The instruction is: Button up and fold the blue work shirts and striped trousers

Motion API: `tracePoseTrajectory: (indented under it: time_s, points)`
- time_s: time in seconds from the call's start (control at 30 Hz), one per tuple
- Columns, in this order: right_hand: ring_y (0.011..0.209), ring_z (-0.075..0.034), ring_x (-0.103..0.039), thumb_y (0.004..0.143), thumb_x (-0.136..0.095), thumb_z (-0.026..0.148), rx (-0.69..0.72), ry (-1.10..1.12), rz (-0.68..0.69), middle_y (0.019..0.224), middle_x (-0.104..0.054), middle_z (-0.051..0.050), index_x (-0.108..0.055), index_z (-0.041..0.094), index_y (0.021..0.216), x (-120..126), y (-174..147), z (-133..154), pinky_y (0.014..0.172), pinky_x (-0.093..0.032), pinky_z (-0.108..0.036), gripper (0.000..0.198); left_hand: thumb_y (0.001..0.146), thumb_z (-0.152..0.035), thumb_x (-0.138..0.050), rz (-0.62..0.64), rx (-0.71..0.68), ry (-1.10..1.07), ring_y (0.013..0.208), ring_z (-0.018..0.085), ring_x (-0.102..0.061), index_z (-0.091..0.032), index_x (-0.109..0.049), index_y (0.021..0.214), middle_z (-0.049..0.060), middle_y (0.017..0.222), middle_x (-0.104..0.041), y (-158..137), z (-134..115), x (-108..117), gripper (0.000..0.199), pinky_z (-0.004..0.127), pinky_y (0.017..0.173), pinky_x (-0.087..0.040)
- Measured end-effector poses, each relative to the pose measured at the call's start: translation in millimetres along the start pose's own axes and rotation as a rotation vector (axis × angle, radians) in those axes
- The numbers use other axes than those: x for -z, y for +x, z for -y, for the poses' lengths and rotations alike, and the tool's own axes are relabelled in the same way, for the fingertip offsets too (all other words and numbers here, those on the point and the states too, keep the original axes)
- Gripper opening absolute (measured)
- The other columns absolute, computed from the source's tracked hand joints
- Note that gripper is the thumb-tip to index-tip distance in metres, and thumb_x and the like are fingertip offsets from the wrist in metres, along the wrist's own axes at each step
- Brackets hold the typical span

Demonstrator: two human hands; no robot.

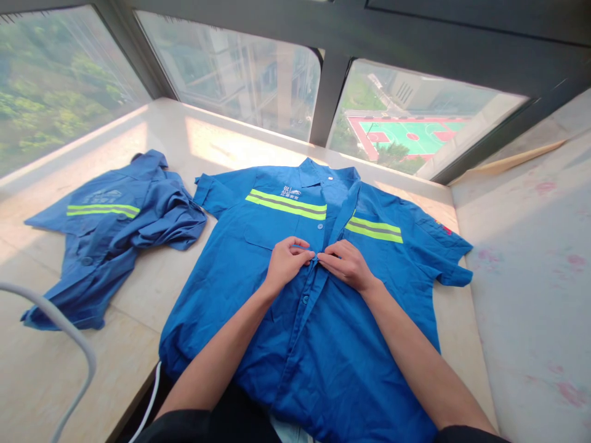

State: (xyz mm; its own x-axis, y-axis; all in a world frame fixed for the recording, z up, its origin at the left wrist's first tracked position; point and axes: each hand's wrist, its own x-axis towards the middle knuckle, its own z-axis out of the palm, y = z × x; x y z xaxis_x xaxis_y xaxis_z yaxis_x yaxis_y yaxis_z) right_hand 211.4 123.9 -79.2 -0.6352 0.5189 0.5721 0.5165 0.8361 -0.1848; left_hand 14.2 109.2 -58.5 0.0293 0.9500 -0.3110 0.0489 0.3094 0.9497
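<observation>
A blue short-sleeved work shirt [378, 344] with yellow-green reflective bands lies spread out, its collar toward the window. Both my hands meet at its front opening, around mid-chest. My left hand [290, 261] pinches the front edge at a button, mostly covered by the fingertips. From the other side my right hand [346, 263] pinches the facing edge of the placket, fingertips almost touching the left ones. One button [320, 227] shows above my hands and another button [305, 300] below. Near the collar the front hangs apart.
A second blue work shirt [115, 227] lies crumpled at the left on the pale stone sill [133, 307]. A white cable [85, 351] curves in at the lower left. Windows [240, 74] run along the back, and a flower-patterned wall [530, 277] stands at the right.
</observation>
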Motion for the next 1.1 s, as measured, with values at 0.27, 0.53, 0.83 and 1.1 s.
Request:
tracePoseTrajectory:
  time_s: [0.27,0.53,0.83,1.1]
  points:
    - [0.076,-0.016,-0.057,0.095,-0.057,0.016,0.003,0.009,-0.053,0.084,-0.066,-0.005,-0.067,0.026,0.118,-0.1,1.0,0.5,0.070,-0.043,-0.033,0.027,0.065,-0.031,-0.077,-0.002,0.033,-0.068,0.056,0.014,-0.065,-0.018,-0.059,0.076,-0.001,0.058,-0.066,-1.0,-1.2,-1.5,0.025,0.016,0.041,-0.037]
    - [0.078,-0.018,-0.058,0.096,-0.055,0.018,-0.005,-0.006,-0.019,0.084,-0.067,-0.006,-0.069,0.024,0.111,-5.8,0.1,-1.4,0.070,-0.043,-0.034,0.022,0.069,-0.030,-0.075,-0.015,-0.019,-0.077,0.058,0.014,-0.066,-0.017,-0.061,0.075,-0.001,0.060,-0.067,-1.3,6.3,-5.1,0.020,0.019,0.051,-0.048]
    - [0.075,-0.017,-0.056,0.096,-0.054,0.018,0.034,-0.008,-0.014,0.082,-0.066,-0.006,-0.071,0.020,0.103,-4.2,2.3,-1.7,0.068,-0.041,-0.033,0.018,0.062,-0.032,-0.085,0.038,-0.128,0.046,0.082,0.018,-0.071,-0.017,-0.066,0.089,0.005,0.085,-0.074,-13.8,11.3,-2.4,0.036,0.027,0.075,-0.057]
    - [0.077,-0.017,-0.056,0.098,-0.054,0.020,0.030,0.021,0.021,0.083,-0.066,-0.007,-0.072,0.018,0.097,-4.8,2.5,-3.2,0.069,-0.041,-0.032,0.018,0.076,-0.013,-0.066,-0.005,-0.261,0.204,0.081,0.015,-0.070,-0.019,-0.066,0.089,0.002,0.089,-0.073,-22.5,10.2,-9.4,0.014,0.026,0.079,-0.057]
